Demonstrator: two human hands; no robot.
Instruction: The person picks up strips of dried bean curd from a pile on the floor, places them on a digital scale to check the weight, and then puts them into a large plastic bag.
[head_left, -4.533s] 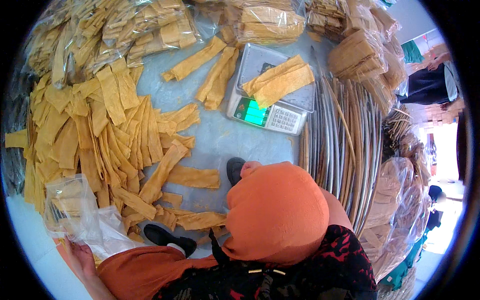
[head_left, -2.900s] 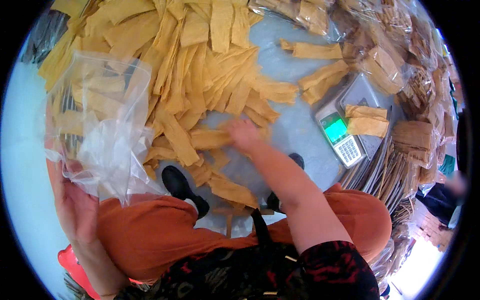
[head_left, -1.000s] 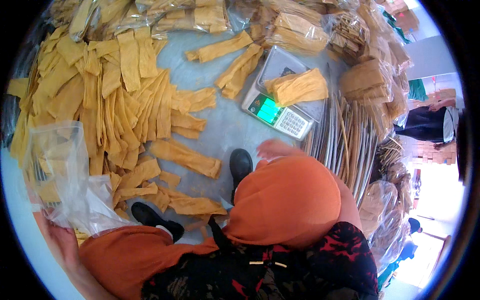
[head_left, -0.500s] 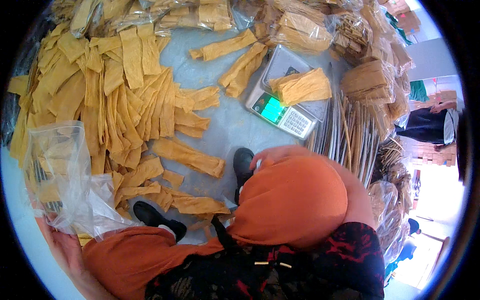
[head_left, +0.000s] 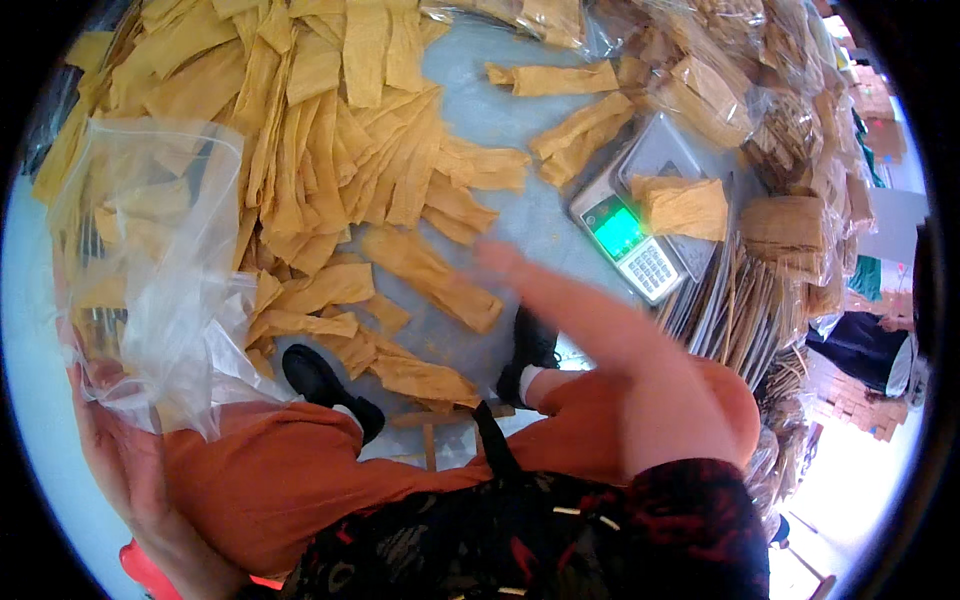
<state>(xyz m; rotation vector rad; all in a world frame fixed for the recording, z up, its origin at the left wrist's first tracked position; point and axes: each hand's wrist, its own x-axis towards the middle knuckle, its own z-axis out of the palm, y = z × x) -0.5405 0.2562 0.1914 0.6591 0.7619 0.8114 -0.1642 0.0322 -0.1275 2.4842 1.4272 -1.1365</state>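
At the lower left, my left hand (head_left: 110, 420) grips the edge of a clear plastic bag (head_left: 160, 220), with white film and some strips showing through it. My right hand (head_left: 500, 262) is smeared by motion over a loose yellow, crinkled strip (head_left: 425, 280) in the middle; whether it touches it is unclear. A large heap of similar strips (head_left: 300, 160) spreads across the upper left. To the right, a silver scale (head_left: 650, 270) with a lit green display carries a folded stack of strips (head_left: 680, 208).
Bagged bundles (head_left: 710, 95) line the back and right. Long rods (head_left: 730, 295) lie beside the scale. Below are my two black shoes (head_left: 320, 385) and a wooden piece (head_left: 430, 440). A red object (head_left: 145, 570) sits lower left. A person in dark clothing (head_left: 855, 350) is at the far right.
My right hand and forearm have swung up from beside my right knee toward the strips in the middle. The view has shifted, so the scale now appears lower and turned.
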